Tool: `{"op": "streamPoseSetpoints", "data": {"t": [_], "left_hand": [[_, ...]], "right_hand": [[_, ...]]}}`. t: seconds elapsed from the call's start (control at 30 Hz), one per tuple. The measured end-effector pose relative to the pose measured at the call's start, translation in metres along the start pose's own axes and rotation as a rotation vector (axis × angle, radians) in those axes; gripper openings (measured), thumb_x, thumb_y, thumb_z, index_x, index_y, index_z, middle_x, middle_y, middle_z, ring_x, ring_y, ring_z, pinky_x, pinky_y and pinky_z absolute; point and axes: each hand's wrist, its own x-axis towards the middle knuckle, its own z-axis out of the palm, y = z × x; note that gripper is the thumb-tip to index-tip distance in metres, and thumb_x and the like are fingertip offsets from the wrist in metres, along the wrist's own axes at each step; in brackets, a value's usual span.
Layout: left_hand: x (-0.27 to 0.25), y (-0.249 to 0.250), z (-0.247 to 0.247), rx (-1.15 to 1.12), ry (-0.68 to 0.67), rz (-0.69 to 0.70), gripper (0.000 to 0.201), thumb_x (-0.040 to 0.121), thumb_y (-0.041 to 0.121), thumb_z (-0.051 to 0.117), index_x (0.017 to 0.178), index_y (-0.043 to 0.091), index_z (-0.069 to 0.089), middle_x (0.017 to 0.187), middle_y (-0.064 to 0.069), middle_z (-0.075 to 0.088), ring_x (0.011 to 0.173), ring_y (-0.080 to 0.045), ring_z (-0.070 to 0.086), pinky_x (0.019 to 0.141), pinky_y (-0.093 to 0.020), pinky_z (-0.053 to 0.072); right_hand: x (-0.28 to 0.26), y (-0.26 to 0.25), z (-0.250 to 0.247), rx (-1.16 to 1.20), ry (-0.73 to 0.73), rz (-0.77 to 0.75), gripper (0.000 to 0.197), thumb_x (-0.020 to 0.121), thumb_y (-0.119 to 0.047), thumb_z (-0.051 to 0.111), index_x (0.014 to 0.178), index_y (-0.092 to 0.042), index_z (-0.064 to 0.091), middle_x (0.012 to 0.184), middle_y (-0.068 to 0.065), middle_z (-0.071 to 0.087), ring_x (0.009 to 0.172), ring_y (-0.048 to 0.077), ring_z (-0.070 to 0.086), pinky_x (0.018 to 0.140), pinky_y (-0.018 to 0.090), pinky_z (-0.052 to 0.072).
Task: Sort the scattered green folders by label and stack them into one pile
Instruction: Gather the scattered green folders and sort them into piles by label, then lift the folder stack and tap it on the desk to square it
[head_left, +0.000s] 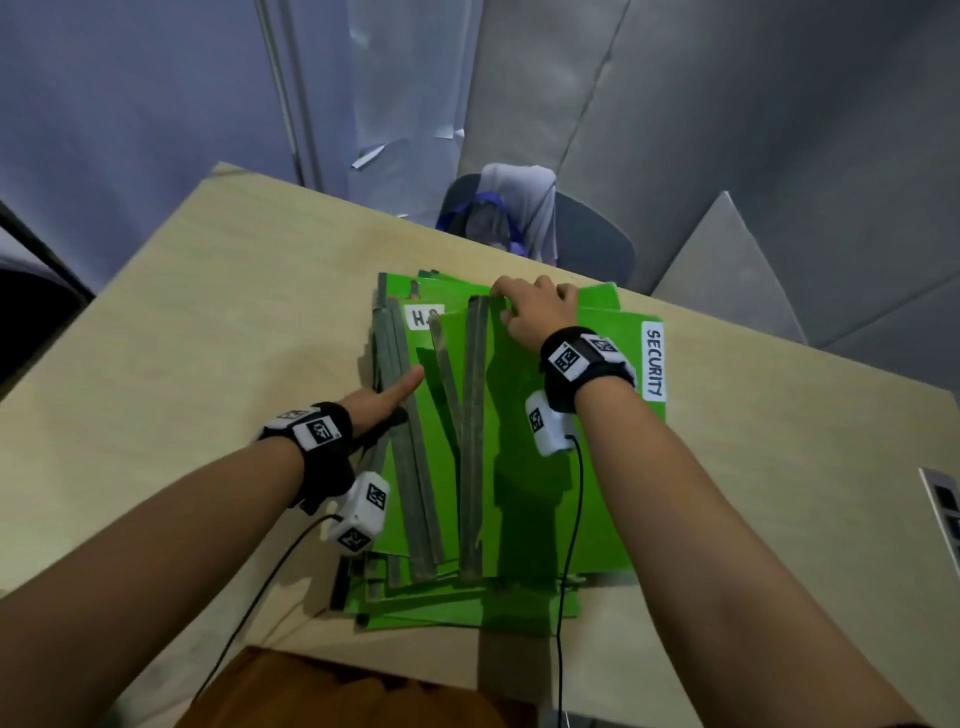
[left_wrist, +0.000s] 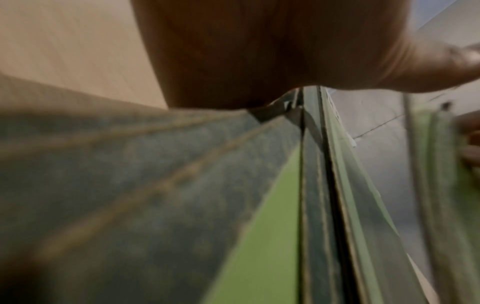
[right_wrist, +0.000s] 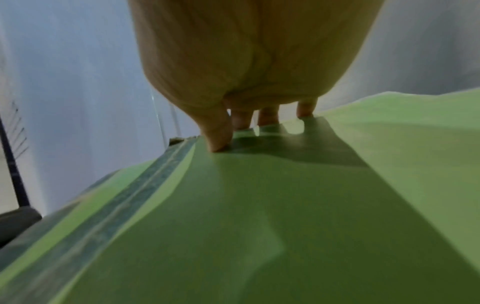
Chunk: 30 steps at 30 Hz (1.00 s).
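Right hand (head_left: 537, 312) pinching glossy green folder (head_left: 530, 441), grey spine (head_left: 475, 431) raised

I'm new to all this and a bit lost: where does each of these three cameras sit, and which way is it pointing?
Head: worn on the head, looks down at the table and green folders; shows both forearms, left hand, right hand.
Left wrist: looks along the left hand at the folders' grey spines, blurred.
Right wrist: looks along the right hand; its fingers grip a folder's far edge.
Shared: all three show the green folders.
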Motion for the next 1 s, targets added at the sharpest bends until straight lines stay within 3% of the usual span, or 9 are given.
{"op": "streamPoseSetpoints", "data": {"t": [0.1, 0.2, 0.3, 0.43, 0.57, 0.77, 0.83, 0.9, 1.0], "left_hand": [[0.006, -0.004, -0.002, 0.035, -0.020, 0.013, 0.115, 0.016, 0.104, 0.038, 0.080, 0.009, 0.051, 0.071, -0.011, 0.055, 0.044, -0.016, 0.026, 0.054, -0.026, 0.026], [0.007, -0.004, -0.002, 0.079, 0.011, 0.016, 0.130, 0.015, 0.104, 0.040, 0.092, 0.003, 0.065, 0.068, -0.008, 0.059, 0.045, -0.017, 0.031, 0.055, -0.026, 0.029], [0.005, -0.002, -0.004, 0.105, 0.009, 0.008, 0.139, 0.014, 0.104, 0.039, 0.104, 0.002, 0.068, 0.068, -0.010, 0.056, 0.047, -0.018, 0.033, 0.057, -0.027, 0.031], [-0.002, 0.003, -0.002, 0.092, 0.005, 0.006, 0.120, 0.012, 0.103, 0.040, 0.079, 0.005, 0.058, 0.072, -0.012, 0.055, 0.054, -0.019, 0.041, 0.067, -0.033, 0.039], [-0.013, 0.008, 0.000, 0.078, 0.023, -0.005, 0.095, 0.028, 0.098, 0.041, 0.066, 0.011, 0.047, 0.065, -0.008, 0.049, 0.062, -0.020, 0.046, 0.077, -0.037, 0.042], [0.005, 0.001, -0.002, 0.025, -0.014, -0.029, 0.101, 0.017, 0.102, 0.045, 0.066, 0.013, 0.045, 0.079, -0.008, 0.054, 0.074, -0.022, 0.053, 0.081, -0.043, 0.048], [0.011, -0.002, -0.003, 0.021, -0.031, -0.045, 0.108, 0.018, 0.101, 0.047, 0.074, 0.009, 0.054, 0.077, -0.006, 0.053, 0.076, -0.022, 0.052, 0.081, -0.039, 0.045], [0.013, -0.001, -0.004, -0.020, -0.068, -0.068, 0.127, 0.021, 0.099, 0.054, 0.108, 0.006, 0.062, 0.086, -0.009, 0.062, 0.083, -0.024, 0.052, 0.084, -0.039, 0.044], [-0.006, 0.013, -0.003, -0.076, -0.078, -0.118, 0.131, 0.046, 0.087, 0.065, 0.146, 0.009, 0.035, 0.147, -0.016, 0.041, 0.128, -0.036, 0.043, 0.107, -0.052, 0.033]], "right_hand": [[0.006, -0.009, 0.027, 0.037, 0.047, 0.031, 0.033, 0.093, -0.021, 0.046, 0.126, -0.026, 0.050, 0.134, 0.001, 0.052, 0.125, 0.027, 0.039, 0.106, 0.045, 0.023], [-0.006, 0.006, 0.038, 0.033, 0.098, 0.177, 0.054, 0.089, -0.043, 0.056, 0.137, -0.025, 0.040, 0.140, 0.004, 0.043, 0.130, 0.028, 0.037, 0.109, 0.050, 0.024], [-0.034, 0.048, 0.042, 0.166, 0.125, 0.532, 0.079, 0.080, -0.057, 0.062, 0.142, -0.018, 0.031, 0.144, 0.013, 0.035, 0.134, 0.032, 0.032, 0.106, 0.056, 0.025], [-0.088, 0.109, 0.061, 0.491, -0.039, 0.967, 0.118, 0.064, -0.068, 0.072, 0.149, -0.008, 0.015, 0.151, 0.021, 0.026, 0.137, 0.039, 0.030, 0.108, 0.057, 0.030], [-0.124, 0.120, 0.079, 0.655, -0.192, 0.893, 0.099, 0.067, -0.054, 0.078, 0.140, -0.004, 0.034, 0.141, 0.019, 0.046, 0.122, 0.036, 0.051, 0.100, 0.045, 0.045], [-0.123, 0.093, 0.077, 0.654, 0.013, 0.769, 0.062, 0.076, -0.024, 0.079, 0.122, -0.003, 0.044, 0.125, 0.017, 0.058, 0.113, 0.034, 0.057, 0.093, 0.040, 0.047], [-0.118, 0.081, 0.078, 0.604, 0.007, 0.721, 0.064, 0.074, -0.028, 0.080, 0.123, -0.004, 0.046, 0.125, 0.017, 0.056, 0.114, 0.034, 0.056, 0.096, 0.041, 0.048], [-0.115, 0.071, 0.082, 0.523, -0.070, 0.694, 0.071, 0.072, -0.043, 0.079, 0.126, -0.006, 0.049, 0.126, 0.016, 0.051, 0.116, 0.035, 0.052, 0.098, 0.044, 0.048], [-0.112, 0.063, 0.085, 0.517, -0.105, 0.689, 0.082, 0.073, -0.058, 0.071, 0.134, -0.011, 0.043, 0.134, 0.015, 0.042, 0.127, 0.034, 0.041, 0.104, 0.049, 0.040]]}}
